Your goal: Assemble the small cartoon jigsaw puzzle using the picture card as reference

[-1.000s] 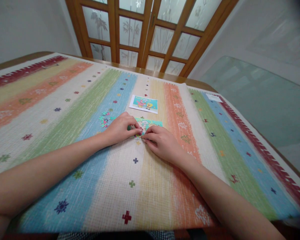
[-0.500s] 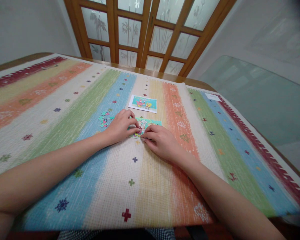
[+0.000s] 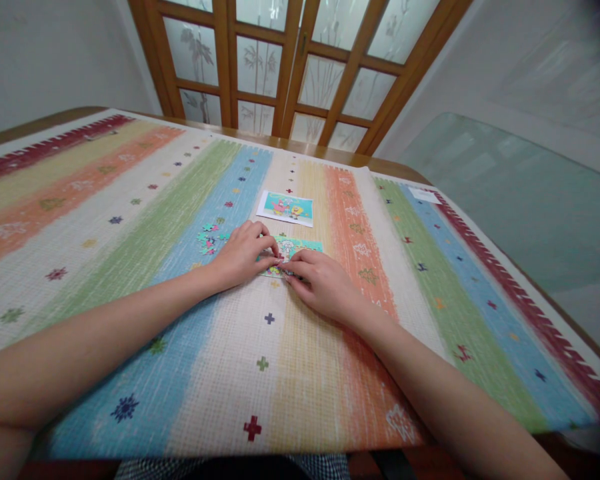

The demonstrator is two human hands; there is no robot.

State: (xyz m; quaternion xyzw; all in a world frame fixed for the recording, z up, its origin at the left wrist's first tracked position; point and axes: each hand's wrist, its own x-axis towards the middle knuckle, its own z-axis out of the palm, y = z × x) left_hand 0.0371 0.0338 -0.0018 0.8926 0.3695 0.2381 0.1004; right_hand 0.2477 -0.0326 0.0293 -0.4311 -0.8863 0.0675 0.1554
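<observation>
A small, partly built jigsaw puzzle [image 3: 295, 248] in teal lies on the striped tablecloth [image 3: 130, 220], mid-table. My left hand [image 3: 243, 253] rests on its left part with the fingers curled and the tips pinching at a piece I cannot make out. My right hand [image 3: 320, 283] lies at its near edge, fingers bent and pressed together onto the puzzle, tips meeting those of the left hand. A few loose puzzle pieces [image 3: 209, 237] sit just left of my left hand. Beyond the puzzle lies a reference picture card [image 3: 287, 207] with cartoon figures.
The cloth covers a wooden table [image 3: 300, 148] whose far edge shows. A small white paper slip [image 3: 424, 195] lies at the far right of the cloth. A wooden-framed frosted glass door [image 3: 290, 67] stands behind, and a glass tabletop [image 3: 530, 200] is to the right.
Both hands stay at the puzzle; the fingertips have shifted slightly at its lower edge. The view has drifted a little, nothing else moved.
</observation>
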